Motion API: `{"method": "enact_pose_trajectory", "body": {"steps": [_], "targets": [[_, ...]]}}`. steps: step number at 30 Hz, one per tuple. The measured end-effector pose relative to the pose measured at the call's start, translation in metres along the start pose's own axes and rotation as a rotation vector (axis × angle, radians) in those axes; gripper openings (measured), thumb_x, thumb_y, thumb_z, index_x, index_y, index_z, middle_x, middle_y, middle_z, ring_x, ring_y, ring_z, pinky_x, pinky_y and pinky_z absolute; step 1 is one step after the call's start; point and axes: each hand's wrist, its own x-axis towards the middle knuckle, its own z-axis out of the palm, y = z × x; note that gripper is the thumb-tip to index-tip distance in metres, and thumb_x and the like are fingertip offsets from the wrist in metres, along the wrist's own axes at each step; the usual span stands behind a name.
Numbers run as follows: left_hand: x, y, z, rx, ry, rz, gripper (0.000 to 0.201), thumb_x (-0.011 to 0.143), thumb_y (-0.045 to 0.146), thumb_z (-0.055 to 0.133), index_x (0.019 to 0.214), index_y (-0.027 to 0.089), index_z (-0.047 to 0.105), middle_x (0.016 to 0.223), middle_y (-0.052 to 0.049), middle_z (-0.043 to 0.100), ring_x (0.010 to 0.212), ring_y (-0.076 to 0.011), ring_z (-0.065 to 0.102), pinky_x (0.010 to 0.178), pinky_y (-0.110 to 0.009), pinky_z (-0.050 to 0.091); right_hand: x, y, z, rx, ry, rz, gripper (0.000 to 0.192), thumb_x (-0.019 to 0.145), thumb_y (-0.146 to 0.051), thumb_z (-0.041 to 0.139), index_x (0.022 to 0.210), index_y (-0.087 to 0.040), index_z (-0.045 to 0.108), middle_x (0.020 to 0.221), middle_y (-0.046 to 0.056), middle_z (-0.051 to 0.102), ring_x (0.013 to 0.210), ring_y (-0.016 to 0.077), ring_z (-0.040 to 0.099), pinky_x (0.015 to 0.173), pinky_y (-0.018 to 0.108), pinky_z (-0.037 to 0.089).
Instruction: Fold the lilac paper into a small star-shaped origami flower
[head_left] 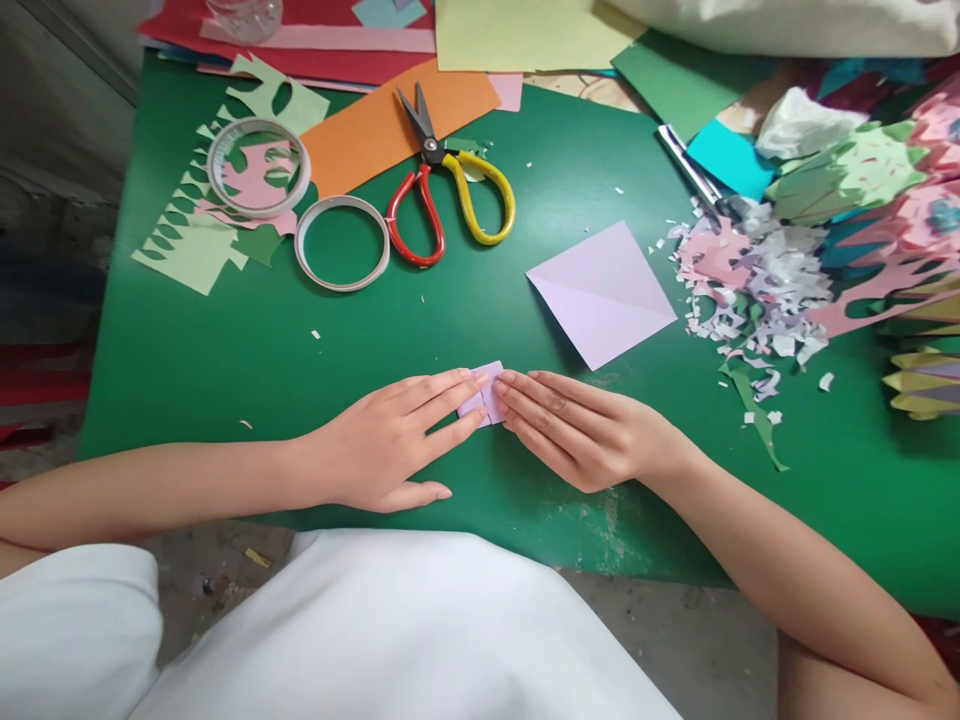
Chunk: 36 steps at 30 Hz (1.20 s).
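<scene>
1. Right at the near edge of the green table [225, 350], both hands are flat on a tiny folded piece of pale lilac paper [486, 392]. It's small and squarish, with a crease or seam down the middle, mostly hidden under fingertips.
2. Left hand [390, 440]: fingers straight and held close together, tips pressing the paper's left side, thumb tucked low against the tabletop.
3. Right hand [577, 430]: same deal, fingers laid side by side, tips on the right edge of the paper, nearly meeting the other hand's.
4. Just beyond sits a bigger lilac paper square [604, 292], turned like a diamond, one diagonal crease showing.
5. Scissors [442, 190] with one red and one yellow loop handle lie shut on an orange paper strip [375, 130].
6. Two thin tape rolls [341, 242], glossy hoops, one resting on pale green cut-out paper [191, 240] with leaf-shaped holes.
7. Far right: a fluffy heap of paper scraps [750, 290], pink, white and green confetti bits.
</scene>
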Motion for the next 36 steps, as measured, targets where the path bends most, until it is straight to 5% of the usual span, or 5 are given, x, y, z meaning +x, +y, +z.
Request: {"method": "enact_pose_trajectory", "body": {"steps": [8, 19, 26, 36], "targets": [[-0.005, 0.015, 0.006, 0.093, 0.028, -0.012, 0.078, 0.087, 0.059, 0.061, 0.141, 0.005, 0.047, 0.147, -0.026, 0.046, 0.133, -0.0372, 0.047, 0.106, -0.047, 0.045, 0.001, -0.003, -0.001, -0.094, 0.020, -0.072, 0.020, 0.093, -0.018, 0.061, 0.101, -0.006, 0.074, 0.103, 0.014, 0.076, 0.100, 0.0223, 0.073, 0.085, 0.031, 0.063], [-0.004, 0.007, 0.003, 0.049, 0.087, 0.061, 0.063, 0.088, 0.053, 0.059, 0.131, 0.007, 0.056, 0.135, -0.026, 0.054, 0.120, -0.0377, 0.054, 0.098, -0.051, 0.047, 0.001, 0.009, 0.008, 0.260, 0.086, 0.072, 0.011, 0.093, -0.012, 0.061, 0.097, -0.014, 0.071, 0.101, 0.007, 0.077, 0.098, 0.0178, 0.071, 0.078, 0.029, 0.062], [-0.004, 0.008, 0.006, 0.015, 0.148, 0.089, 0.061, 0.088, 0.049, 0.060, 0.129, 0.004, 0.058, 0.135, -0.027, 0.054, 0.136, -0.0412, 0.045, 0.111, -0.056, 0.043, 0.007, -0.005, 0.003, 0.097, 0.094, 0.028, 0.013, 0.089, -0.011, 0.062, 0.082, -0.013, 0.072, 0.091, 0.007, 0.075, 0.086, 0.0183, 0.068, 0.071, 0.031, 0.058], [-0.005, 0.016, 0.011, 0.102, 0.161, 0.101, 0.060, 0.091, 0.053, 0.054, 0.124, 0.004, 0.061, 0.127, -0.019, 0.063, 0.112, -0.0298, 0.061, 0.100, -0.042, 0.052, 0.008, -0.009, 0.001, 0.169, 0.009, 0.067, 0.020, 0.092, -0.011, 0.058, 0.076, -0.013, 0.069, 0.080, 0.005, 0.070, 0.074, 0.0154, 0.061, 0.061, 0.030, 0.049]]}}
